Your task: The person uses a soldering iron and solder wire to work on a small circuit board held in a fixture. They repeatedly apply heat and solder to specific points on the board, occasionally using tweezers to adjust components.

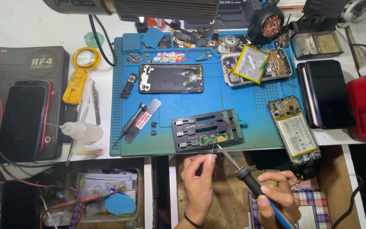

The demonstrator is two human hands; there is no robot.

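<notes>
My right hand (278,196) grips a soldering iron (243,172) whose tip reaches a small green circuit board (212,139) clamped in a black board holder (206,128) at the near edge of the blue work mat (250,106). My left hand (198,178) pinches a thin wire or strand of solder, feeding it up to the same board beside the iron tip. Both hands sit just below the mat's front edge.
On the mat lie an opened phone frame (170,78), an open phone with a loose battery (255,63), a screwdriver (130,123) and small parts. Another opened phone (294,129) lies right. A squeeze bottle (82,130), yellow magnifier (81,74), dark phones (327,93) and brass-wool tip cleaner (270,25) surround it.
</notes>
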